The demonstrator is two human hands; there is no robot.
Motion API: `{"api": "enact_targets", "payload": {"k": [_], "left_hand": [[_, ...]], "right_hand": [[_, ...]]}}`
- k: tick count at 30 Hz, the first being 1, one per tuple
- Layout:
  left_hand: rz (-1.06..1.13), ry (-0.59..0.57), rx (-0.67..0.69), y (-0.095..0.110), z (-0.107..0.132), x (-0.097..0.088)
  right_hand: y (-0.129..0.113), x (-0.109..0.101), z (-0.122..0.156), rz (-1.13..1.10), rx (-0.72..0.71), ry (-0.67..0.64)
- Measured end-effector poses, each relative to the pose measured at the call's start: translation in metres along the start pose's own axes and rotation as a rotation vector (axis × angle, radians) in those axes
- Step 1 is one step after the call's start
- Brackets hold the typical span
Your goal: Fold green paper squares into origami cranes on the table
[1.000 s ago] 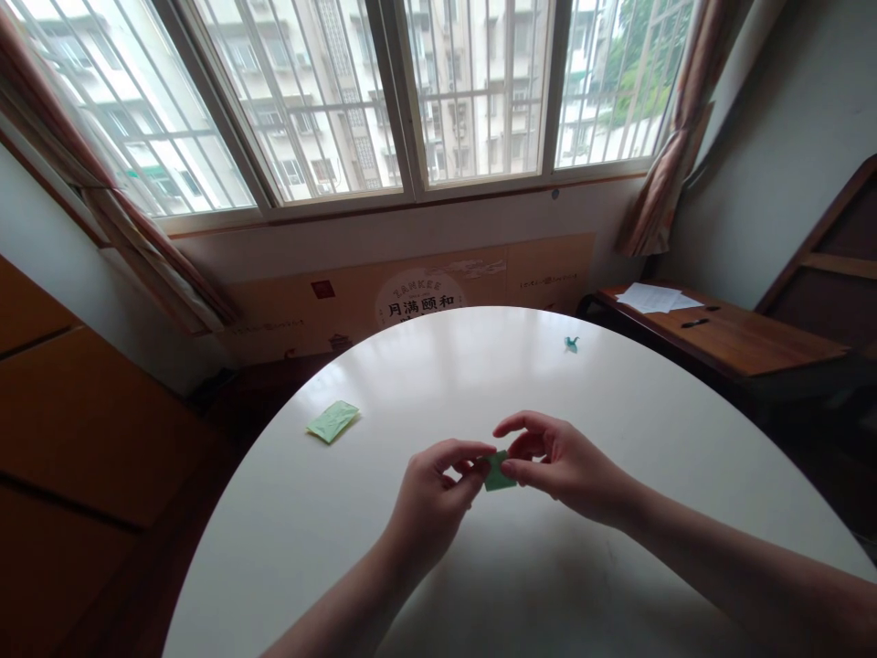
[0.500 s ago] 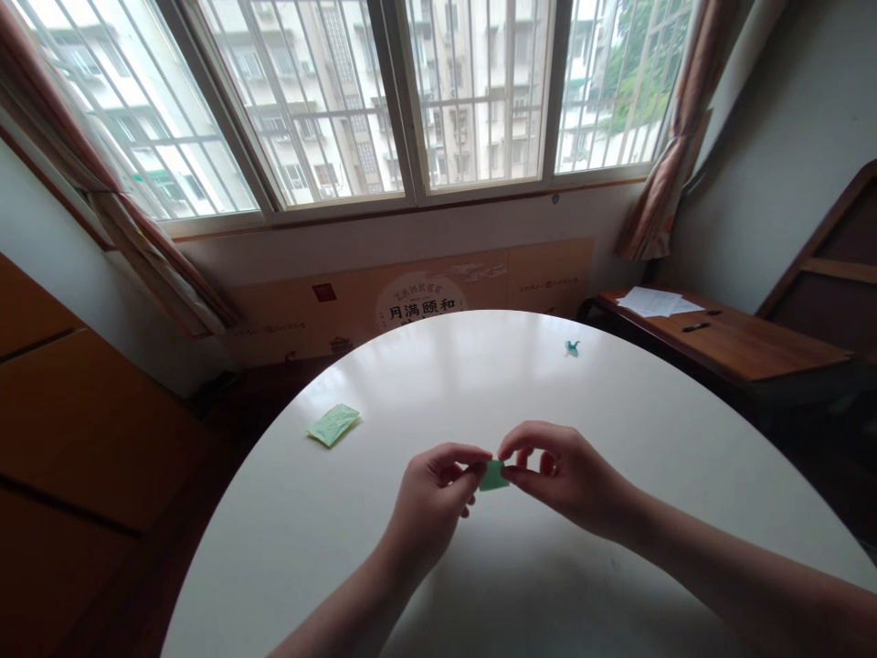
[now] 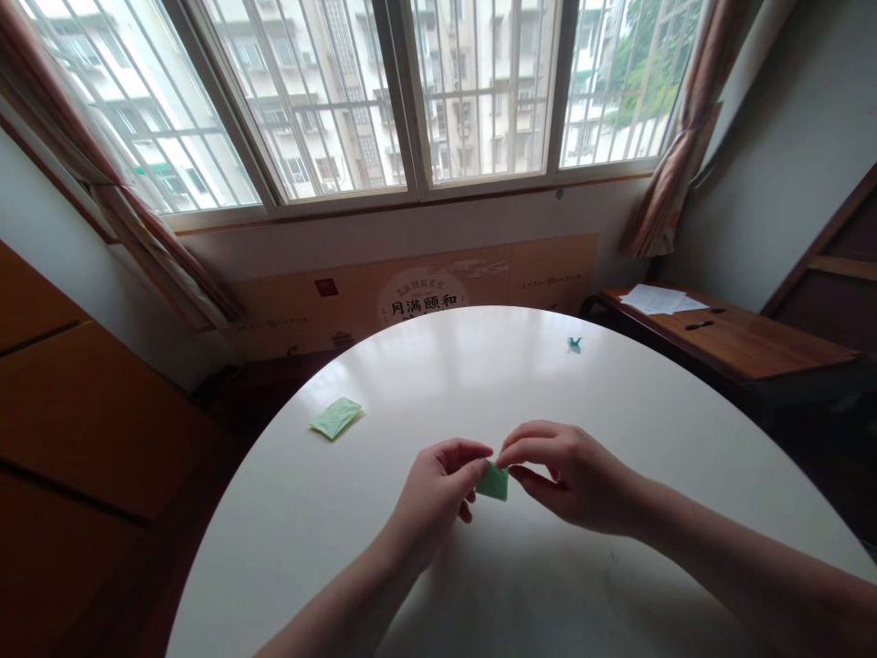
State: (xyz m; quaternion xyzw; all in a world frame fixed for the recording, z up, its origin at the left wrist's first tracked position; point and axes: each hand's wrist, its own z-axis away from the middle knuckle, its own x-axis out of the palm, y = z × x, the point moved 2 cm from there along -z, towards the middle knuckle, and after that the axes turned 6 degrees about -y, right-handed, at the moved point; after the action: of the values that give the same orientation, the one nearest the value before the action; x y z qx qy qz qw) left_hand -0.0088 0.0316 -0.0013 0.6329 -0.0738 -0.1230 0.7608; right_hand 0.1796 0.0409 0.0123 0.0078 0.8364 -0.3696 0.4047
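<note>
A small folded piece of green paper (image 3: 493, 482) is held just above the round white table (image 3: 617, 567), between both of my hands. My left hand (image 3: 435, 498) pinches its left side with thumb and forefinger. My right hand (image 3: 572, 475) pinches its upper right corner, fingers curled. A flat light-green packet (image 3: 335, 418) lies on the table to the left. A tiny teal folded paper figure (image 3: 574, 344) stands near the table's far edge.
A wooden side table (image 3: 746, 343) at the right carries white sheets (image 3: 658, 298) and a dark pen (image 3: 697, 323). A printed cardboard panel (image 3: 425, 292) leans under the barred window. Wooden furniture stands at the left.
Both hands shifted slightly and the green paper turned, now showing a more pointed, tilted shape. My right fingers closed lower over it. The view drifted a little.
</note>
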Motion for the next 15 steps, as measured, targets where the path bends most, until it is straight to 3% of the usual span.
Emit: {"api": "enact_targets", "payload": {"k": [5, 11, 15], "left_hand": [[0.028, -0.083, -0.041, 0.0027, 0.0014, 0.0025], [0.016, -0.073, -0.062, -0.0013, 0.0005, 0.0018], [-0.165, -0.077, -0.022, -0.0046, -0.0026, -0.0033]], "right_hand": [[-0.0008, -0.0018, 0.0, -0.001, -0.031, -0.065], [0.0, 0.0011, 0.0005, -0.024, -0.084, -0.112], [0.0047, 0.0014, 0.0016, 0.059, -0.112, -0.146]]}}
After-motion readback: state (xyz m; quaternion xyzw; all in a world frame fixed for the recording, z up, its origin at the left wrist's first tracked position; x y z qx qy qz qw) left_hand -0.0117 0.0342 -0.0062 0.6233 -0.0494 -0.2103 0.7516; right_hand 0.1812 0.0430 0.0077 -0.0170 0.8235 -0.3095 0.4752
